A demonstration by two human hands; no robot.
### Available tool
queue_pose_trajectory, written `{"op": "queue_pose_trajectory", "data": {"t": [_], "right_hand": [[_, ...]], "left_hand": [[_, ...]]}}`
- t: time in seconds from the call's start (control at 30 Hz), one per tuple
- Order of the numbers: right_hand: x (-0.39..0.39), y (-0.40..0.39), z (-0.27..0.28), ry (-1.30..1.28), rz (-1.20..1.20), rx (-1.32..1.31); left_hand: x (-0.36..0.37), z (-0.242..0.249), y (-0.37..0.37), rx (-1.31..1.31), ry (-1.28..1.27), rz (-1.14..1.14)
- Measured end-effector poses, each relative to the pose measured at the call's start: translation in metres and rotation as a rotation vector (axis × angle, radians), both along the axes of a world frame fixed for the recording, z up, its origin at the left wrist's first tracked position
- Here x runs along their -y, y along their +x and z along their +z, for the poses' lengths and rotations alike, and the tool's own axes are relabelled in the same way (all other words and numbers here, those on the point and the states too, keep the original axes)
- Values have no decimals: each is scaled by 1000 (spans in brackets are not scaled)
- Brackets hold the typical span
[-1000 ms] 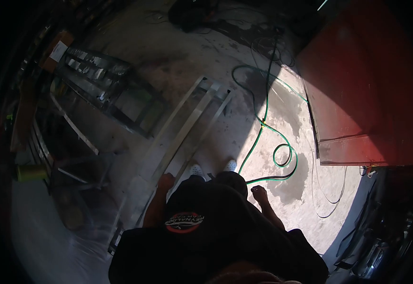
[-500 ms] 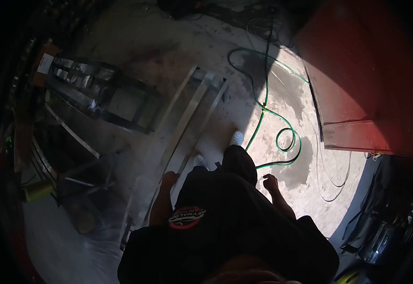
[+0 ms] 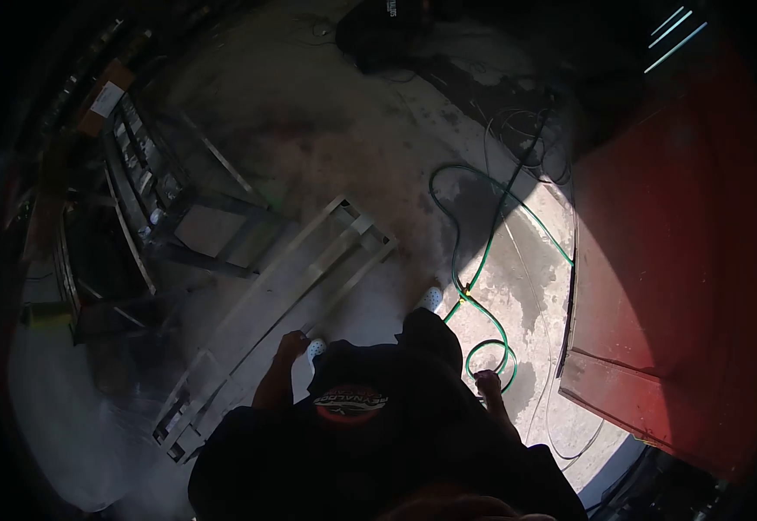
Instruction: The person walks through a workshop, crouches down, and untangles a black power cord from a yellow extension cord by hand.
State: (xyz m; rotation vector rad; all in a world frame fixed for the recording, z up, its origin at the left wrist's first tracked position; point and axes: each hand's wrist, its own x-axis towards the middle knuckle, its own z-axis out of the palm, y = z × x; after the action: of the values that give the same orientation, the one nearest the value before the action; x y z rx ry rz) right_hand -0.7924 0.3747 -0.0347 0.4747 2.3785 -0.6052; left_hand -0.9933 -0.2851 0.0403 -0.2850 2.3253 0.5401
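Note:
My left hand [image 3: 292,344] hangs at my left side, its fingers curled in, and no held thing shows in it. Beside it in the view runs a long metal frame [image 3: 261,285] of parallel rails with short crosspieces at the ends; I cannot make out any contact. My right hand [image 3: 488,382], on my other side, has its fingers folded and nothing visible in them. Behind that hand in the view, a green hose [image 3: 501,333] lies looped on the sunlit floor. My light, perforated shoes [image 3: 431,300] show below me.
A large red panel [image 3: 647,304] stands on the right. More metal frames [image 3: 213,234] and a cardboard box [image 3: 105,97] are at the left. Thin cables [image 3: 517,139] lie on the floor ahead. A dark figure or garment [image 3: 383,35] shows at the top.
My view has turned, and the frame, hose and red panel now sit lower in it. My feet have shifted relative to the frame. Both hands remain at my sides.

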Motion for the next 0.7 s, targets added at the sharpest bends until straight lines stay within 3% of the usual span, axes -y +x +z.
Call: {"op": "queue_pose_trajectory", "data": {"t": [0.07,0.1,0.13,0.17,0.2,0.23,0.27,0.33,0.4,0.5,0.7], "right_hand": [[-48,-73,33,-149,-661,-45],[-84,-102,26,-135,-522,-206],[-122,-125,17,-127,-375,-354],[-149,-153,26,-26,-260,-430],[-168,-190,36,72,-154,-515],[-183,-225,44,12,-306,-391],[-196,-255,45,16,-309,-468],[-198,-310,60,-53,-331,-509],[-176,-353,97,-51,-171,-548],[-124,-402,165,-52,-52,-323],[-110,-479,163,-109,-39,-250]], "left_hand": [[-50,-1,-40,-69,32,-38],[-76,2,-58,-97,34,-6],[-95,10,-72,-237,154,-113],[-115,-2,-84,-355,201,-42],[-139,6,-101,-293,191,18],[-157,10,-115,-281,202,4],[-169,8,-126,-305,225,-17],[-186,-3,-144,-346,272,-67],[-200,1,-160,-320,216,-167],[-205,-19,-180,-273,156,-198],[-206,-46,-234,-244,195,-36]]}}
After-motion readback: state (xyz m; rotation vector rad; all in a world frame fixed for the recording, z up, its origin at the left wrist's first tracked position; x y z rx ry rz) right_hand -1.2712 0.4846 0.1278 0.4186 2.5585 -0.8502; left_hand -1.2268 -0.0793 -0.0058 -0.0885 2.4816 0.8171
